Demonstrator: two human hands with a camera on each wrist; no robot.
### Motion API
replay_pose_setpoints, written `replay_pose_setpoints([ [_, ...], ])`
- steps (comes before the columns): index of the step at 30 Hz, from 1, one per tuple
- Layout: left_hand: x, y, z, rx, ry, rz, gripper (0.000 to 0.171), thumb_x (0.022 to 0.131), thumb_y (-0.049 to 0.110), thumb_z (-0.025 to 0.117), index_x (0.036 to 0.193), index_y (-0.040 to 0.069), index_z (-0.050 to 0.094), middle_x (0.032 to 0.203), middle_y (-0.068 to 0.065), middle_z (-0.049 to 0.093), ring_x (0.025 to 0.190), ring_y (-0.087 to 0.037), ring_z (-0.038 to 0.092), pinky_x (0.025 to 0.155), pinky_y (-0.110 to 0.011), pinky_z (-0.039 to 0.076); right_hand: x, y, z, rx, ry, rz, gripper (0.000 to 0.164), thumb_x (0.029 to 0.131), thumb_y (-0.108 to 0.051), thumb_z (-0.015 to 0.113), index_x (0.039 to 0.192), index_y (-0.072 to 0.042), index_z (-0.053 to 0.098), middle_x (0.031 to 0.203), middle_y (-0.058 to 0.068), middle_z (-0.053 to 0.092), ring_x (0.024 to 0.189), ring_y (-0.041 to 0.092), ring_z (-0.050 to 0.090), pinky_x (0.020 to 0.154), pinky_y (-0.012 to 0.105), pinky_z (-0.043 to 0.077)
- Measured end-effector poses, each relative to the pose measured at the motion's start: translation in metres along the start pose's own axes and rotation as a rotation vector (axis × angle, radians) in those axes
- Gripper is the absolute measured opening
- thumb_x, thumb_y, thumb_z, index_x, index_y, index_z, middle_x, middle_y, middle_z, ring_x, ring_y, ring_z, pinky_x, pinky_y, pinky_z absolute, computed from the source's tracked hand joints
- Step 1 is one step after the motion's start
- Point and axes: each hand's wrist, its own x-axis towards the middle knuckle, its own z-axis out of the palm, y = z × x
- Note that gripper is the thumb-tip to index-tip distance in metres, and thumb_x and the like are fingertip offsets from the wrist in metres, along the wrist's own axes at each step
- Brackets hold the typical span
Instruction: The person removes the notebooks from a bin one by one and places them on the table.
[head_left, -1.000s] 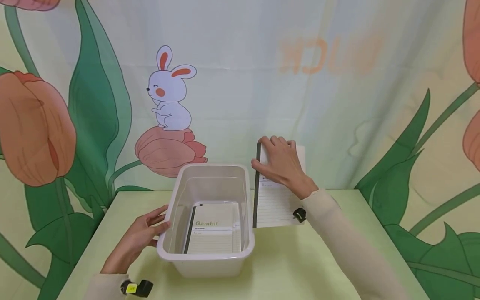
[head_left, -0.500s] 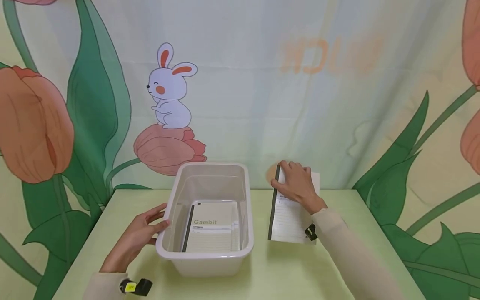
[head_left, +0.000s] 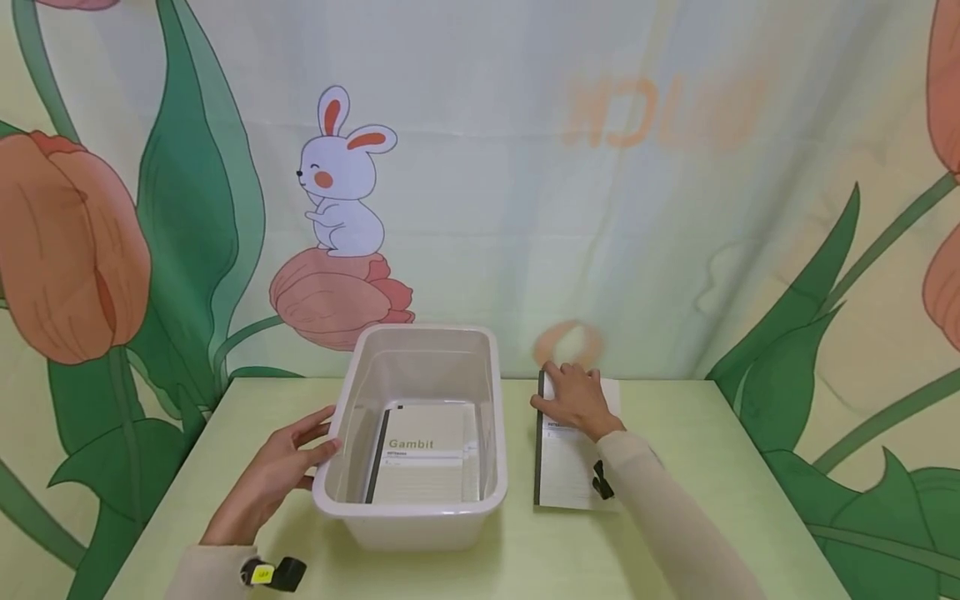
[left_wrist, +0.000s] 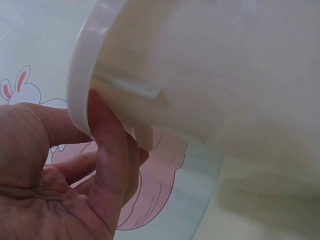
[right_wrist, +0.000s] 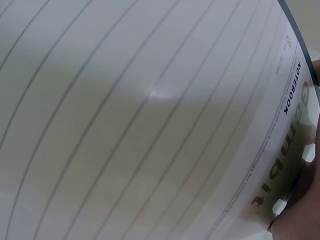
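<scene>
My left hand (head_left: pixel 277 467) pinches the left rim of a beige plastic tub (head_left: pixel 420 529); in the left wrist view the thumb and fingers (left_wrist: pixel 111 145) take the rim between them. Inside the tub lies a cream notebook (head_left: pixel 423 475) marked "Gambit", with a dark spine, and the edge of another shows beneath it. To the right of the tub, my right hand (head_left: pixel 577 402) grips a similar notebook (head_left: pixel 566 471) from above near its top end. Its lined cover fills the right wrist view, where only part of the hand shows at the right edge.
A pale green table (head_left: pixel 675 517) carries the tub and the notebook. Behind it hangs a curtain (head_left: pixel 480 167) printed with tulips and a rabbit. A black strap device (head_left: pixel 273 575) sits on the left wrist, another (head_left: pixel 602 481) on the right.
My right hand has brought the notebook down from beside the tub's far corner to the table, first shifting right and then slightly back left. The left hand and tub stay put.
</scene>
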Motion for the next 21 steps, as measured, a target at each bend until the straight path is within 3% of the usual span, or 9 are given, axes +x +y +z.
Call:
replay_pose_setpoints([
  [7, -0.001, 0.0, 0.0, -0.018, -0.002, -0.008, 0.069, 0.098, 0.029, 0.06, 0.157, 0.019, 0.025, 0.157, -0.024, 0.032, 0.123, -0.041, 0.057, 0.077, -0.042, 0.06, 0.006, -0.004, 0.028, -0.005, -0.096, -0.002, 0.054, 0.086, -0.059, 0.056, 0.124, -0.022, 0.054, 0.104, 0.005, 0.063, 0.098, 0.026, 0.056, 0.077, 0.043, 0.031],
  [21, 0.0, -0.003, -0.002, -0.015, 0.026, 0.004, 0.07, 0.097, 0.028, 0.062, 0.157, 0.02, 0.026, 0.156, -0.024, 0.033, 0.122, -0.044, 0.057, 0.076, -0.043, 0.061, 0.023, -0.009, 0.043, 0.031, -0.13, -0.016, 0.065, 0.084, -0.067, 0.061, 0.129, -0.021, 0.052, 0.117, 0.007, 0.063, 0.113, 0.029, 0.057, 0.09, 0.052, 0.036],
])
